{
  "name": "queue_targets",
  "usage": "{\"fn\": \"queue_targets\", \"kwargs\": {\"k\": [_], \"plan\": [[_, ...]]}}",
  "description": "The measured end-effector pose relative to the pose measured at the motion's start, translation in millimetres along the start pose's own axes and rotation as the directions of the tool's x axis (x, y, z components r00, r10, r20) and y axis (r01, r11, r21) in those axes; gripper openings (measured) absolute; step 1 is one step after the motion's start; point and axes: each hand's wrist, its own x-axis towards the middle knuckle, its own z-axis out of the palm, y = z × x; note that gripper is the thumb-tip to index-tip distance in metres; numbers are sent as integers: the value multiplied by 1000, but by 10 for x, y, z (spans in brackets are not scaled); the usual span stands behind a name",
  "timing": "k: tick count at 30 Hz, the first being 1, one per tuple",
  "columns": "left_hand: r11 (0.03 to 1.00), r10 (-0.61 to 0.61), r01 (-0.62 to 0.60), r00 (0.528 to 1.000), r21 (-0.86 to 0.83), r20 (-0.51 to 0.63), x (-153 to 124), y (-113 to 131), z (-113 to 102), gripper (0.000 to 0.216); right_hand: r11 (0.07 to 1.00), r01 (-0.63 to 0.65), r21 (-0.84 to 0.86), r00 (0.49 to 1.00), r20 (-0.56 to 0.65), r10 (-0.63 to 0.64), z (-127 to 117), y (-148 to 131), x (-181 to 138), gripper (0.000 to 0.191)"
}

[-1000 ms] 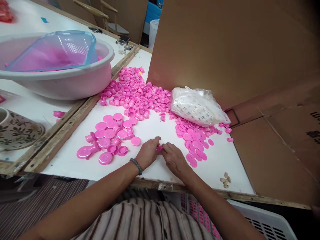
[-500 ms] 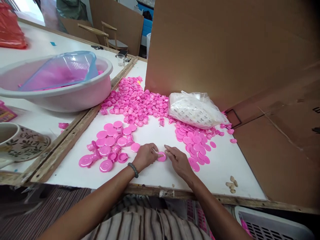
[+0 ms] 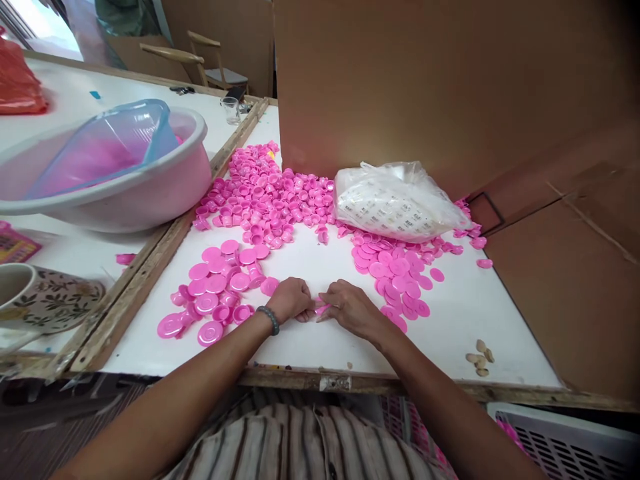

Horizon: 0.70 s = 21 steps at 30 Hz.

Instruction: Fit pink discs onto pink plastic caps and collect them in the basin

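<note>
near the front edge of the white tabletop [image 3: 313, 348], i hold my hands almost together, both forearms reaching forward and slanting inward from the lower corners. between my fingertips is a small pink plastic piece [image 3: 321, 307], mostly hidden; i cannot tell whether it touches the tabletop. my left hand [image 3: 291, 299], a beaded bracelet [image 3: 271, 321] round its wrist, is turned inward, knuckles up and fingers curled, pinching the piece's left side. my right hand [image 3: 353, 308] meets it from the other side, back upward, thumb and bent fingers pinching the right side. left of my left hand lies a loose cluster of pink discs and cups [image 3: 215, 285]; right of my right hand, overlapping pink discs [image 3: 399, 267]. beyond them spreads a heap of small pink cups [image 3: 265, 193], beside a clear plastic bag [image 3: 395, 203] with printed white contents.
</note>
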Motion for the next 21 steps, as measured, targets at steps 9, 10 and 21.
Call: {"fn": "queue_targets", "kwargs": {"k": [9, 10, 21], "plan": [[958, 189, -215, 971, -190, -145, -52, -186, 81, 28, 973, -222, 70, 951, -207, 231, 78, -190, -203, 27], [954, 198, -224, 970, -198, -140, -48, -188, 82, 28, 973, -202, 115, 959, -177, 220, 64, -180, -204, 28], [968, 108, -112, 994, -225, -28, -36, -196, 88, 41, 853, -176, 491, 984, 79, 158, 100, 73, -33, 21]]}}
